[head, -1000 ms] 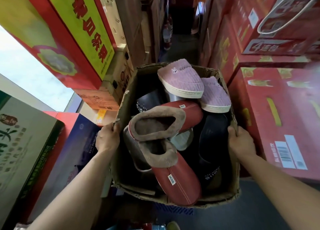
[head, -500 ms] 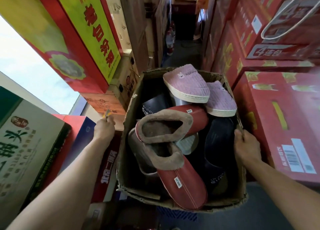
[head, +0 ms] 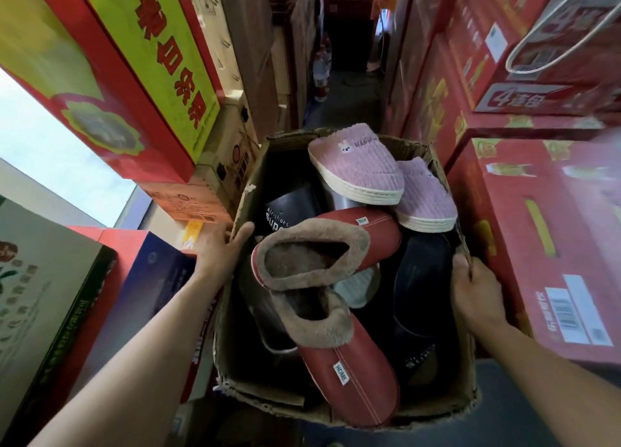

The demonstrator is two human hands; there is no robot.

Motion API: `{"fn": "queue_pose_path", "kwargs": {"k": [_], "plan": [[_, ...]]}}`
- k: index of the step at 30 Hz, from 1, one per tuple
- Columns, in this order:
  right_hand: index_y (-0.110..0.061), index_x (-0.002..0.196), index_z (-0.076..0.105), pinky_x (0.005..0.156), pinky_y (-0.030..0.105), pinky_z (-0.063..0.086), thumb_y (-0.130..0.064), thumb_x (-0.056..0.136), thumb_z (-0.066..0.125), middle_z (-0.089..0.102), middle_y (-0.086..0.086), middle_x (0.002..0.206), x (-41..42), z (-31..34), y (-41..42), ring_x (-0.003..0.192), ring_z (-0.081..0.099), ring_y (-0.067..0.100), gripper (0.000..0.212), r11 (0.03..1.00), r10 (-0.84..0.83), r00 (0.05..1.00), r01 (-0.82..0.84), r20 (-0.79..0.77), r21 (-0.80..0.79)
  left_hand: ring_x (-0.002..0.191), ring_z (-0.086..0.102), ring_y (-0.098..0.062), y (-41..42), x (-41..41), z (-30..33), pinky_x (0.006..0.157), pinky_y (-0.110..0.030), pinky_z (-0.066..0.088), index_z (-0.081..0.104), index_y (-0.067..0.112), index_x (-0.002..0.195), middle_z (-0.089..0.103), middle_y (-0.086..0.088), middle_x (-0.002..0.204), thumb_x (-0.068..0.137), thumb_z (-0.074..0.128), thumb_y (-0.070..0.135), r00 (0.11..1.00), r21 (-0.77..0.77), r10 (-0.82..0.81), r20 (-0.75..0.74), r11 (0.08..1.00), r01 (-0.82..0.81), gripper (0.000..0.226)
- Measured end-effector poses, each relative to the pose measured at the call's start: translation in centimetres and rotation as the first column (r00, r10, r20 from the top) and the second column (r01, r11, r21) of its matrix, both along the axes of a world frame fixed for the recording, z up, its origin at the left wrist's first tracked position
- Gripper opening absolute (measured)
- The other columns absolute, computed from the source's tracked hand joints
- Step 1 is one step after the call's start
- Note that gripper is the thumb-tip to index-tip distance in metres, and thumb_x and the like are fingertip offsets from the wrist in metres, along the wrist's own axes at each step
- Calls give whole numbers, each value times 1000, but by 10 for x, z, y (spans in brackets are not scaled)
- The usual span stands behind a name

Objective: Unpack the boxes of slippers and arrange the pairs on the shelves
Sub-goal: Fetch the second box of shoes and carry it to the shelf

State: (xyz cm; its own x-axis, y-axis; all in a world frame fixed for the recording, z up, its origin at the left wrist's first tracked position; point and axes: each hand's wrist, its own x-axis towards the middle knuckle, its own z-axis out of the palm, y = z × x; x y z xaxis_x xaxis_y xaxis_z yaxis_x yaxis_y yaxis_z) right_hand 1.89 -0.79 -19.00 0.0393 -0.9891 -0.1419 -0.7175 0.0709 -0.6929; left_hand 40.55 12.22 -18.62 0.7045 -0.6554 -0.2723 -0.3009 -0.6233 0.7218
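Note:
An open, worn cardboard box (head: 433, 403) full of slippers is carried in front of me. On top lie a pair of red slippers with brown fur lining (head: 339, 356), and a pink corduroy pair (head: 359, 167) sits at the far end. Black slippers (head: 420, 278) lie underneath and at the right. My left hand (head: 221, 251) presses against the box's left wall, thumb over the rim. My right hand (head: 477, 292) grips the right rim.
Stacks of red and yellow-green cartons (head: 141, 66) stand close on the left, red cartons (head: 551, 231) on the right. A narrow aisle (head: 346, 100) runs ahead, with bottles (head: 321, 70) on the floor at its left side. A bright window (head: 50, 164) is at the left.
My left hand came off the box's left rim, swung out, and now is back against the left wall. The box sits slightly lower and nearer in the view.

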Motion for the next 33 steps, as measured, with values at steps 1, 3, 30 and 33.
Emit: {"fn": "queue_pose_path", "kwargs": {"k": [1,3,30,33], "plan": [[-4,93,55,71,35,35,-34,102,37,57,11,85,1,0,0,79,48,26,36,1000,1,1000,-1,-3,-11,94,59,-29,-3,4,-4,80,-41,48,60,18,98,64,-9,100,93,53,57,998,22,-2,63,1000,1,40],[-5,91,54,70,35,35,-35,102,36,56,10,85,1,1,0,78,48,26,36,1000,5,1000,-6,-16,-31,91,58,-33,-8,8,-9,77,-41,46,61,13,94,64,-13,96,96,53,49,990,28,24,137,999,-28,37],[-11,78,53,55,24,31,-29,103,36,53,0,70,-20,76,44,64,48,10,35,977,192,981,-190,15,-102,69,60,-31,88,-30,74,67,-41,48,61,6,68,65,-13,70,98,45,47,969,-67,147,199,988,-136,53],[-16,76,52,59,33,31,-28,103,37,53,1,71,-29,93,53,66,49,17,33,972,208,976,-200,60,-120,68,59,-30,112,-45,90,67,-42,48,62,6,69,65,-12,69,100,44,45,958,-102,141,249,988,-119,53]]}}
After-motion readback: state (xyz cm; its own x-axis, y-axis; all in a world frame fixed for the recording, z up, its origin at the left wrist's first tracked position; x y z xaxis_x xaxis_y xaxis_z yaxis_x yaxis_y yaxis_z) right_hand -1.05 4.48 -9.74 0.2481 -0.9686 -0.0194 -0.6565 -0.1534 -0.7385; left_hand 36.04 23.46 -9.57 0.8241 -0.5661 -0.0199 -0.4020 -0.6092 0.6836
